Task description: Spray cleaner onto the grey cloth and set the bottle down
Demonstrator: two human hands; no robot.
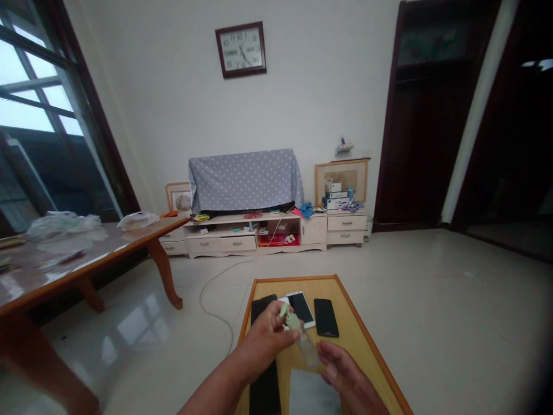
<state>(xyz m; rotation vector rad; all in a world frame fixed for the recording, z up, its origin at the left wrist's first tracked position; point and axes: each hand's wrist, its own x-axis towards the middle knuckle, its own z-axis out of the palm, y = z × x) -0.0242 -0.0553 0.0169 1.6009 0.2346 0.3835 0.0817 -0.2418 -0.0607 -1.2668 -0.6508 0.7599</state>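
One clear bottle [308, 350] with a pale green top [292, 320] is held above the wooden bench [352, 341]. The left hand [273, 335] has its fingers grasping the bottle near the neck; what the bottle contains cannot be made out. It slants, its base toward the right hand [345, 372], whose fingers are released and loosely curved just beside it; whether they touch is unclear. The left hand and forearm hide part of a long black object [264, 389] and a corner of a white phone [302, 308]. The lower picture edge cuts off that object and a pale sheet [313, 395]. A black phone [326, 318] lies right of the white one. Beyond the glossy floor [436, 311], a white cabinet [224, 245] stands below a wall clock [241, 50]; crumpled plastic bags [64, 225] rest on a side table [116, 245].
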